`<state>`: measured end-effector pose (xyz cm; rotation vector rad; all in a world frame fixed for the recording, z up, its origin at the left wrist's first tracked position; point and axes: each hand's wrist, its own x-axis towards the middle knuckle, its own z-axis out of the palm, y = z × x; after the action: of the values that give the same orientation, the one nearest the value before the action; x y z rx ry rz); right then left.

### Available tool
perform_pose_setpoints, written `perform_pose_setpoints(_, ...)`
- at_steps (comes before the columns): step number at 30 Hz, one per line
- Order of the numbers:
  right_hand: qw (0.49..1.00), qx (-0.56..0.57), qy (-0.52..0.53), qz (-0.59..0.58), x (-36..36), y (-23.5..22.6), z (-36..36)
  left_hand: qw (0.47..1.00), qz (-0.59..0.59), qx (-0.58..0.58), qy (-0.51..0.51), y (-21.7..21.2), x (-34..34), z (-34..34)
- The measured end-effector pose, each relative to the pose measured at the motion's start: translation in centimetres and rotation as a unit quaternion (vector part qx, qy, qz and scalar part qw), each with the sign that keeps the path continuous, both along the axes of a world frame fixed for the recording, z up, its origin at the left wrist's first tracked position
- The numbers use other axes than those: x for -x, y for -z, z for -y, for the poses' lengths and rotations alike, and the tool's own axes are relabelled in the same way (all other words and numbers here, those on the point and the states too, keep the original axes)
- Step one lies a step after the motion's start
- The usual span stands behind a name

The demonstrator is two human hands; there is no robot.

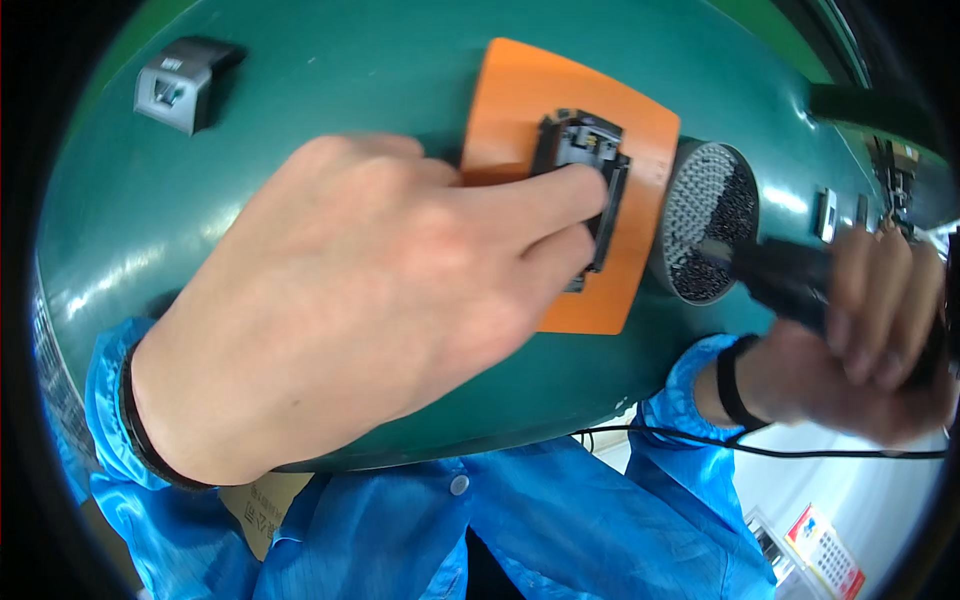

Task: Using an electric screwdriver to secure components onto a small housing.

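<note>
My left hand (370, 260) reaches over an orange mat (508, 110). Its fingers are closed on a black plastic housing (590, 135) lying on that mat, and they cover part of it. A dark electric screwdriver (785, 275) is gripped in my right hand (880, 340), which is somewhat blurred by motion. The tool's tip points left and is over or in a round screw dish (692, 190) beside the mat. Small black screws (738, 210) fill part of the dish, against its perforated grey surface. Whether the tip carries a screw cannot be made out.
On the green table (330, 60), a grey angled device (180, 85) stands at the far left. A small light-coloured part (827, 215) lies right of the dish. A black cable (800, 453) runs below my right wrist, past the table's near edge.
</note>
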<state>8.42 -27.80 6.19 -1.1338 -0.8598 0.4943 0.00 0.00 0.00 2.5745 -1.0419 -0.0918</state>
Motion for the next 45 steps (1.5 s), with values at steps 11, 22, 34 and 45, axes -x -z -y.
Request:
perform_pose_setpoints(11,0.996,-0.072,0.052,-0.005,2.8,5.5,-3.7,0.984,-0.046,0.122,-0.118,1.1,1.0,-0.5)
perform_pose_setpoints(22,0.996,-0.065,0.068,0.001,3.0,5.4,-4.1,0.978,0.039,0.166,-0.123,2.8,0.9,0.0)
perform_pose_setpoints(34,0.988,-0.041,0.145,0.037,4.1,4.8,-4.3,0.987,0.026,0.13,-0.088,2.7,0.5,0.3)
perform_pose_setpoints(45,0.986,-0.107,0.122,0.028,3.3,5.4,-3.4,0.996,0.007,0.068,-0.063,1.4,-0.2,0.1)
